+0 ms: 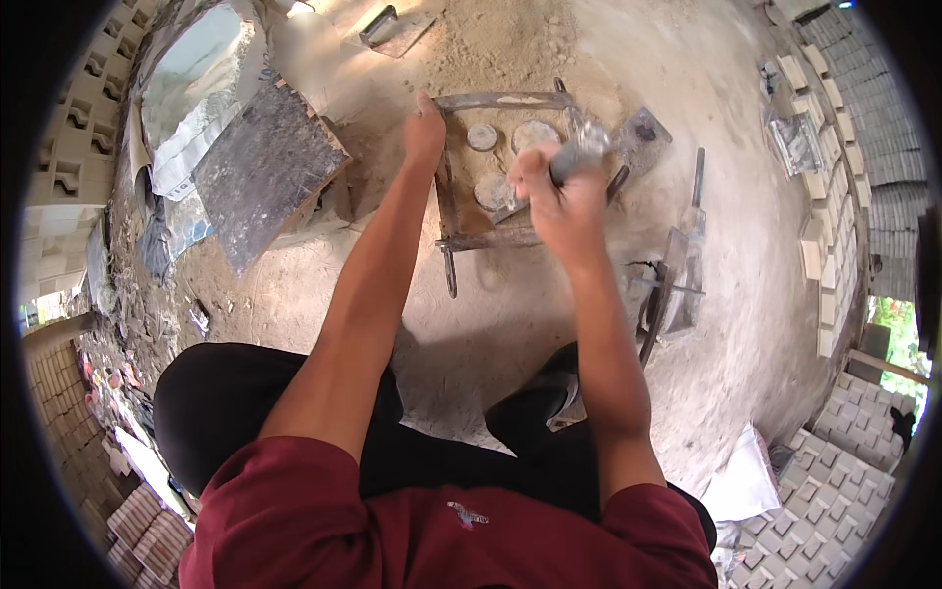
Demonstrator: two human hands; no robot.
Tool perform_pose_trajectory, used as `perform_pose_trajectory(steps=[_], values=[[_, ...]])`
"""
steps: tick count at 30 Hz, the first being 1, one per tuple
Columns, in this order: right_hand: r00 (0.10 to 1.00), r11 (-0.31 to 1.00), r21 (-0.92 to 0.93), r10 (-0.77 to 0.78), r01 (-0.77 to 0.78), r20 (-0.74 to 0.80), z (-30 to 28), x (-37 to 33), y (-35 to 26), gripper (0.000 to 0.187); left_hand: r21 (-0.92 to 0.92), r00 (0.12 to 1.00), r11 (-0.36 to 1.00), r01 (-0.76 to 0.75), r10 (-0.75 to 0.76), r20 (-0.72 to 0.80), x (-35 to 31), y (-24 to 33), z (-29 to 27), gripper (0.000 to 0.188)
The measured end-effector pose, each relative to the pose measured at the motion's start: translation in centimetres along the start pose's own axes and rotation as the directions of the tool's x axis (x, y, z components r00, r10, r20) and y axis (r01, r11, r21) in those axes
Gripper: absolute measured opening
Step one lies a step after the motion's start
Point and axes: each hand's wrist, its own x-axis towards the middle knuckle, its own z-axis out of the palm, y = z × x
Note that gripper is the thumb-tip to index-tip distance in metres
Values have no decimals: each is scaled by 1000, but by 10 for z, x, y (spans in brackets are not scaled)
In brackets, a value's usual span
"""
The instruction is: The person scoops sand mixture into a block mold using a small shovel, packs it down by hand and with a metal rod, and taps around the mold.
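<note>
A dark rectangular moulding frame (502,101) lies on the sandy floor, filled with sand around several round pale discs (481,136). My left hand (424,133) is closed at the frame's far left corner, its fingers partly hidden. Above the frame's right half, my right hand (567,196) is closed round a hand tool (581,152) with a thick grey handle. Motion smears this tool, and its kind is unclear. What looks like a thin flat edge shows just below the hand, over the sand.
Beyond the frame are loose sand (510,44) and a flat trowel (381,27). A dark board (265,172) leans at the left. To the right lie a flat plate (643,137) and another dark frame (672,280). Pale blocks (829,216) line the right side.
</note>
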Motion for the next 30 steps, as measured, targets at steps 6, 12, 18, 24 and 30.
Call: perform_pose_trajectory(steps=[6,12,18,24,30], values=[[966,987,161,50,-8,-253,31,9,-6,52,-228,979,971,76,-29,201,0,-7,0,84],[885,933,355,117,58,-451,35,25,-38,47,-215,983,976,35,5,182,3,-22,7,91],[863,985,59,-112,162,-492,50,55,-44,48,-246,965,960,133,-69,253,23,-37,-1,90],[786,976,-55,-202,210,-585,41,80,-62,56,-327,979,944,50,18,201,-1,-17,3,88],[810,982,13,-147,187,-568,68,82,-59,57,-301,985,953,41,13,174,18,-31,-4,84]])
